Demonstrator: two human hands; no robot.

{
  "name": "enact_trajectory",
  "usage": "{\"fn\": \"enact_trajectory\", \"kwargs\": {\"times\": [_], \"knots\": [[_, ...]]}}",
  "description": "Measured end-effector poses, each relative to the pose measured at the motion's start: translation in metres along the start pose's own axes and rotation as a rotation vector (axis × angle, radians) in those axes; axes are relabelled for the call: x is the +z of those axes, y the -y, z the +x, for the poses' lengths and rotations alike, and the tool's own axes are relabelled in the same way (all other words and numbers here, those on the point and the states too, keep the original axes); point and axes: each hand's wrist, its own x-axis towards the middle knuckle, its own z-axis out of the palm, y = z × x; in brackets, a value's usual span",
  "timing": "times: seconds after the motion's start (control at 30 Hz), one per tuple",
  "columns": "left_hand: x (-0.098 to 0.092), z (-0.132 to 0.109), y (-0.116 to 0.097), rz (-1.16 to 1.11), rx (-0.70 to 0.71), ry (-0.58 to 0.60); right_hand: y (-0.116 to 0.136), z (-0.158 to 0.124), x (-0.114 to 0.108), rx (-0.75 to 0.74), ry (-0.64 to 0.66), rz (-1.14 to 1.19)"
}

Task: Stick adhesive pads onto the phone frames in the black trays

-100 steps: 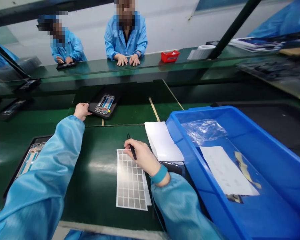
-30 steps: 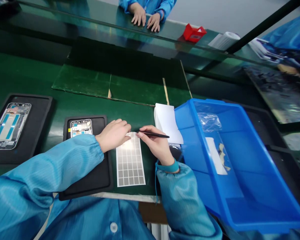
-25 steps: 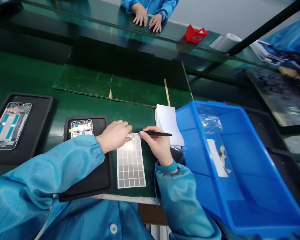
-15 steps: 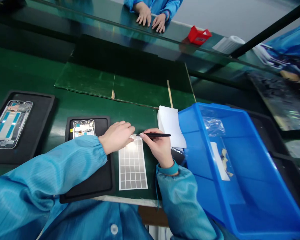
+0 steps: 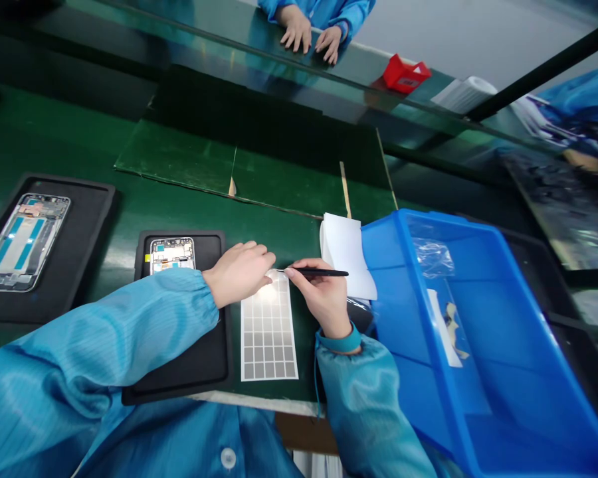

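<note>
My left hand (image 5: 238, 272) lies with its fingertips on the top left corner of a sheet of grey square labels (image 5: 269, 328). My right hand (image 5: 323, 299) holds slim black tweezers (image 5: 319, 272) level, their tip at the sheet's top edge, close to my left fingers. A phone frame with blue strips (image 5: 172, 255) sits in a black tray (image 5: 214, 378) under my left forearm. Another phone frame (image 5: 24, 242) lies in a second black tray (image 5: 92, 265) further left.
Right of the sheet are loose white papers (image 5: 347, 255) and a blue plastic bin (image 5: 428, 224) holding a clear bag and a white slip. Across the green bench, a co-worker's hands (image 5: 311, 30) rest near a small red box (image 5: 406, 74) and a white roll (image 5: 463, 95).
My left hand has left the far tray, which now lies near the sheet beneath my forearm. The tweezers have gone from upright to level, their tip at the sheet's top edge.
</note>
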Motion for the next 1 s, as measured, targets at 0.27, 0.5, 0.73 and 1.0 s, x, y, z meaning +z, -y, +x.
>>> {"fn": "enact_trajectory", "kwargs": {"times": [0.27, 0.5, 0.73, 1.0], "knots": [[0.0003, -0.0001, 0.0003, -0.003, 0.003, -0.011, -0.0009, 0.0001, 0.0001, 0.002, -0.014, 0.006], [0.0017, 0.0003, 0.0013, -0.004, 0.007, -0.015, -0.0023, 0.0003, 0.0001, -0.007, -0.010, -0.013], [0.0018, 0.0001, 0.0013, 0.003, 0.006, -0.025, -0.0011, -0.0004, 0.0007, -0.003, -0.015, 0.016], [0.0002, -0.0004, 0.0007, -0.005, 0.005, -0.017, 0.0009, 0.0003, 0.0008, -0.004, -0.016, 0.002]]}}
